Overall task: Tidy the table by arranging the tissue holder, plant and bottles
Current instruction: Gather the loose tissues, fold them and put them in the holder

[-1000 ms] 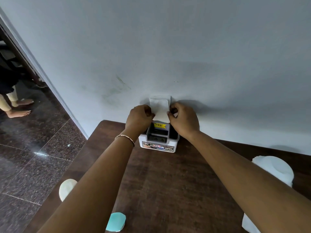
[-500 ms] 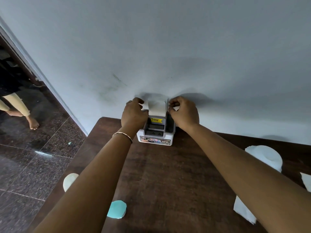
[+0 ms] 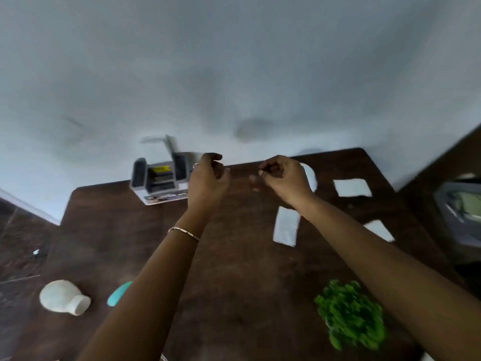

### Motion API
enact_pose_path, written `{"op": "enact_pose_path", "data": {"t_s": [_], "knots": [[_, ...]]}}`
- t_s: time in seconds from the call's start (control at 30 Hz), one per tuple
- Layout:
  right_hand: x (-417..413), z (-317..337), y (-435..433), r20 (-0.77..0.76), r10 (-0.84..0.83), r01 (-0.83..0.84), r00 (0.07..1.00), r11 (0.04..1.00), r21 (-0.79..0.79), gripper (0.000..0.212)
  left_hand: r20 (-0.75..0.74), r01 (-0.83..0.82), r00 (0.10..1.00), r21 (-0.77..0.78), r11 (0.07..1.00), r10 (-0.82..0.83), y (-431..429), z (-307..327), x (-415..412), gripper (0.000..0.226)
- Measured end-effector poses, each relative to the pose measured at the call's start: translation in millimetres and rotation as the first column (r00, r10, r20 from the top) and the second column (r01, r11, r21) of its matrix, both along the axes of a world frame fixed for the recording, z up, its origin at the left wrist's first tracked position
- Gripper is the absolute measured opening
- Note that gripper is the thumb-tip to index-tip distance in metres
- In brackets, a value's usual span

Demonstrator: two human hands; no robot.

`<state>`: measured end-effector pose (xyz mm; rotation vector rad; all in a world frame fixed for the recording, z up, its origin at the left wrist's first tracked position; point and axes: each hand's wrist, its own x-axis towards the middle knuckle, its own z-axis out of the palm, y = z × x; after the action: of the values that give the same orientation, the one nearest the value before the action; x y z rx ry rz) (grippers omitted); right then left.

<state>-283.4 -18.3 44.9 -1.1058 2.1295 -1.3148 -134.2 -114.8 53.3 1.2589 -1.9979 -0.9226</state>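
The left hand [image 3: 208,182], with a thin metal bangle [image 3: 183,233] on its wrist, hangs above the dark brown wooden table [image 3: 234,269] with fingers loosely curled and nothing in them. The right hand [image 3: 283,178] hangs just beside it, fingers curled inward, thumb and forefinger close together; whether they pinch anything cannot be told through the blur.

Landmark: the white and grey plastic tissue holder [image 3: 158,181]. It stands at the table's far edge against the pale grey wall [image 3: 234,61], just left of the left hand. A white tissue [image 3: 169,145] rises from it, blurred. Right of the holder, past both hands, flat white tissues [image 3: 286,228] [image 3: 352,187] [image 3: 378,230] lie apart on the wood. Toward the viewer and right of the holder sits the green leafy plant [image 3: 350,312]. Toward the viewer and left of it, a white round-bodied bottle [image 3: 63,297] lies on its side at the table's edge, with a turquoise bottle [image 3: 118,293] near it, partly hidden by the left forearm. Dark polished stone floor [image 3: 23,243] lies left of the table.
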Motion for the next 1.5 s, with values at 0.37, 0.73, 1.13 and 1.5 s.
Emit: {"op": "enact_pose_path", "data": {"t_s": [0.37,0.73,1.13,1.5], "knots": [[-65.8,-69.9,158.6,0.124,-0.159,0.101,0.98,0.919,0.38,0.012,0.321,0.28,0.88,0.249,0.927,-0.351,112.9,-86.1,-67.5,0.05],[-44.9,-78.2,148.4,0.551,-0.135,-0.075,0.824,0.937,0.341,0.035,0.298,0.087,0.937,0.305,0.948,-0.181,119.0,-105.6,-74.7,0.055],[-59.2,-77.5,137.9,0.664,-0.13,-0.133,0.736,0.935,0.33,0.031,0.18,-0.078,0.984,0.454,0.888,-0.005,132.8,-105.3,-86.1,0.04],[-63.9,-69.4,120.4,0.658,-0.055,-0.216,0.751,0.921,0.323,0.062,-0.059,0.057,0.998,0.72,0.692,-0.021,122.7,-79.4,-78.9,0.032]]}}
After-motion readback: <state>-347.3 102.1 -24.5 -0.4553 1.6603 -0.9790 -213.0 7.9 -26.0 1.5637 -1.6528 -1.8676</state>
